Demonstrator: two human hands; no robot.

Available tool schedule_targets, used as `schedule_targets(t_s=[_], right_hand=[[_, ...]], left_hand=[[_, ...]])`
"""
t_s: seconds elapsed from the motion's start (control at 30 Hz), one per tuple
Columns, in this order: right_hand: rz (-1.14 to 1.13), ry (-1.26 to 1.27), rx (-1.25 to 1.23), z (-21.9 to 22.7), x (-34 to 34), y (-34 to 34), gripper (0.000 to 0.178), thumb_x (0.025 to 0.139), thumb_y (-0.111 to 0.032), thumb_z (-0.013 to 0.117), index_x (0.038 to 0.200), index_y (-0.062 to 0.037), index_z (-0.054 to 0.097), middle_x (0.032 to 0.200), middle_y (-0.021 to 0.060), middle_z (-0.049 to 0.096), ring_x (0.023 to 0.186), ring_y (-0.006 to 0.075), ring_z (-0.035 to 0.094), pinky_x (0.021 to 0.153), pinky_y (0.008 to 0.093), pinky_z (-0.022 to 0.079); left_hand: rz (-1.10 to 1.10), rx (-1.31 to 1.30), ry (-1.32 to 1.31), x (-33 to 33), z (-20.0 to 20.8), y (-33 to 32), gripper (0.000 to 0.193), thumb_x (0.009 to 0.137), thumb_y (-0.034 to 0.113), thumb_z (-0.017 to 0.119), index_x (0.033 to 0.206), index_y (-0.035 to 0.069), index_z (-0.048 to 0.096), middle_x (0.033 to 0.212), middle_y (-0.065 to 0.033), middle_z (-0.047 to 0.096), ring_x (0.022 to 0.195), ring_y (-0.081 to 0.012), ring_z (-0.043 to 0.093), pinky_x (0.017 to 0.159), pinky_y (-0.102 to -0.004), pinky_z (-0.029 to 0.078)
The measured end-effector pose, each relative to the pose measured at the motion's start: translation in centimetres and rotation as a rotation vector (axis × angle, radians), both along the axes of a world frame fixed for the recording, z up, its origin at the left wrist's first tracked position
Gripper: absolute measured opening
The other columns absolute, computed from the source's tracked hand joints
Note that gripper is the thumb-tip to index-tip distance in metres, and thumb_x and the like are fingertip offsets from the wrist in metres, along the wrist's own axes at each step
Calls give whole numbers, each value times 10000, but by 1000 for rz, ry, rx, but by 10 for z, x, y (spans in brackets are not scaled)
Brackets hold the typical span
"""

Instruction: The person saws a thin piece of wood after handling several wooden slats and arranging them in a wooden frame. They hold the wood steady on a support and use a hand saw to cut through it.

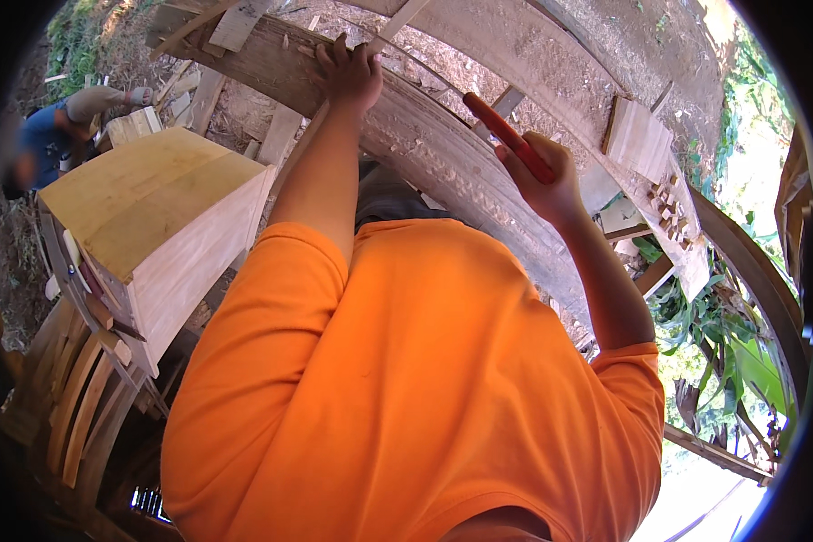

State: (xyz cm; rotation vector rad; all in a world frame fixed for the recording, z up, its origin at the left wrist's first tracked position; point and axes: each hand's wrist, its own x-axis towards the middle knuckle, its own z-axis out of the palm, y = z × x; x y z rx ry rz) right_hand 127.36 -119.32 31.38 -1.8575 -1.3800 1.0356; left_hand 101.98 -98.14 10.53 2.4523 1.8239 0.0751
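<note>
My left hand (350, 79) lies with fingers spread on a thick weathered plank (452, 163), against a narrow wooden strip (396, 25) that crosses it. Part of the strip is hidden under that hand and forearm. My right hand (551, 176) is closed around the long red handle (510, 135) of what looks like a handsaw. The saw's thin blade (425, 68) shows nearly edge-on and reaches up and left to the strip, just beyond my left fingers. Whether the blade's teeth touch the wood cannot be made out.
On the left stands a wooden cabinet (154, 194) with a yellowish top, with curved wood pieces (81, 406) below it. Another person (54, 135) is bent down at the far left. A wide board (533, 68) lies beyond the plank; small wood blocks (668, 208) sit at the right.
</note>
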Motion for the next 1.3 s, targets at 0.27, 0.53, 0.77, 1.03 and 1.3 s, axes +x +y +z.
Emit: schedule_targets(t_s=[0.27,0.53,0.77,1.03,1.3], right_hand=[[-24,-3,35,1,-28,50,333,934,-305,728,766,-41,615,580,26,470,563,104,442,522,318,369],[-54,-38,-26,18,-25,49,390,916,-297,735,694,-28,562,575,52,507,548,162,462,537,336,382],[15,-129,-39,56,-20,39,402,919,-234,739,665,-23,509,572,53,438,564,101,397,520,311,366],[-40,-27,-49,48,-33,67,379,927,-227,728,672,-28,532,588,36,481,581,85,406,528,301,370],[-49,-116,-110,86,-31,30,389,927,-164,723,649,-33,485,594,-3,447,594,62,367,525,288,337]], left_hand=[[-29,-12,-141,-1,-13,0,368,998,448,459,1281,241,568,1581,-109,268,1492,-459,95,1098,-789,113],[24,-37,-165,1,2,0,364,1003,453,461,1254,227,596,1588,-101,254,1489,-471,97,1105,-788,123],[46,-85,-127,3,8,-5,378,1001,462,475,1261,220,605,1589,-96,245,1492,-457,82,1091,-801,126],[57,-80,-181,1,1,1,376,1004,455,471,1252,204,604,1591,-82,243,1501,-445,67,1109,-789,84],[85,-132,-227,3,14,-2,342,1012,444,456,1205,215,620,1597,-73,244,1517,-431,48,1137,-763,11]])
